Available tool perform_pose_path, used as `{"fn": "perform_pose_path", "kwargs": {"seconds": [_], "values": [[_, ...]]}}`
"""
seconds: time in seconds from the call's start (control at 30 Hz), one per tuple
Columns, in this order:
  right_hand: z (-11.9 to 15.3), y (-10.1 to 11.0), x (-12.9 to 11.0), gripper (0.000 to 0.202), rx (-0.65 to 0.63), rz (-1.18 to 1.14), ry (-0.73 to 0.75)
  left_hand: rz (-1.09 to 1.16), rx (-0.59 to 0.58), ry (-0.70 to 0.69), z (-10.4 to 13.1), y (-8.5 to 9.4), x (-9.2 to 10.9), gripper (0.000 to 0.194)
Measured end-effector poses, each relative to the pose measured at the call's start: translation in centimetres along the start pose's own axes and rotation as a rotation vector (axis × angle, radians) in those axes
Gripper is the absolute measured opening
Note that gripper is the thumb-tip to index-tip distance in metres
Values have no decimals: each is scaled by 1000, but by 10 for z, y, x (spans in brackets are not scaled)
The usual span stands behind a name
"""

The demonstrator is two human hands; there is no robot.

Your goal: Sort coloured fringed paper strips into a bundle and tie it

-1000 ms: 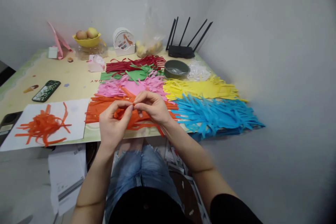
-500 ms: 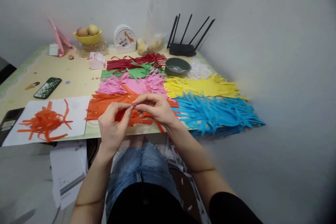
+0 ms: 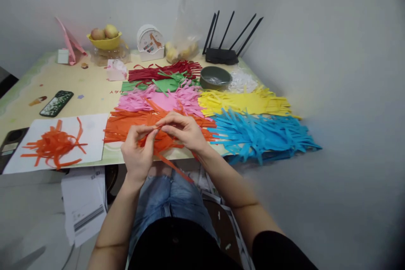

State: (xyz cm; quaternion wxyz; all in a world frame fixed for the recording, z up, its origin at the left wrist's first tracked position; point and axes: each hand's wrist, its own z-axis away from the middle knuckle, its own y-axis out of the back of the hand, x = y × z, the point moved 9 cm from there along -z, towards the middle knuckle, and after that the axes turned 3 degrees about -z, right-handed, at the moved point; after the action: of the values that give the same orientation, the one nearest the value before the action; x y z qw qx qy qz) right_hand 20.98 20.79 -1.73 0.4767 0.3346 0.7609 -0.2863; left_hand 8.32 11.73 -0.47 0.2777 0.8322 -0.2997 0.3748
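Orange strips (image 3: 174,168): pinched mid-view, one end trailing towards 5 o'clock, past the edge of the table (image 3: 90,86)
Handling: probably very light and limp, easily creased or torn, hardly slippery
Best hold: likely close to the pinched spot, using light fingertip pressure
Look: flat, narrow, bright orange; pinched part mostly hidden
Left hand (image 3: 139,147): pinching orange between thumb and forefinger
Right hand (image 3: 184,132): likewise narrowed on orange, just beside the left fingertips
Underneath: orange fringed sheet (image 3: 122,126), spread flat
9 o'clock: loose orange heap (image 3: 56,144) on white paper (image 3: 97,128)
12 o'clock: pink fringe (image 3: 163,101)
Between 2 and 3 o'clock: yellow fringe (image 3: 247,103)
3 o'clock: blue fringe (image 3: 262,135), ends splayed
Between 1 and 2 o'clock, farther: dark bowl (image 3: 215,87)
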Motion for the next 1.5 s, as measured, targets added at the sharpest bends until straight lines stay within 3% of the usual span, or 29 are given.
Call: {"fn": "perform_pose_path", "kwargs": {"seconds": [0.1,0.27,0.5,0.77,0.93,1.13,1.2,1.27,1.3,1.37,1.43,1.5], "values": [[-1,3,1,25,-19,-14,-51,117,-49,85,-2,-4,-9,12],[0,4,-8,24,21,152,37,307,-145,258,-3,-14,-26,21],[1,2,-12,19,73,144,38,362,-98,311,4,-16,-41,19],[-2,8,-15,23,238,162,59,457,29,366,10,-13,-49,22],[-5,-2,-17,24,151,219,54,458,-153,373,7,-19,-55,23],[0,-12,-23,18,192,250,114,355,-170,434,20,-8,-62,26],[1,-16,-15,19,166,205,86,261,-211,391,7,10,-65,25],[3,-16,-2,25,121,119,20,56,-201,261,-27,52,-69,20],[5,-12,5,31,110,84,-15,-79,-131,173,-49,83,-71,16],[13,2,19,38,126,73,-74,-437,129,-22,-95,155,-73,12],[24,18,28,33,169,130,-107,-722,242,-97,-128,203,-87,10],[37,32,32,28,212,211,-115,-845,124,-66,-145,218,-115,13]]}}
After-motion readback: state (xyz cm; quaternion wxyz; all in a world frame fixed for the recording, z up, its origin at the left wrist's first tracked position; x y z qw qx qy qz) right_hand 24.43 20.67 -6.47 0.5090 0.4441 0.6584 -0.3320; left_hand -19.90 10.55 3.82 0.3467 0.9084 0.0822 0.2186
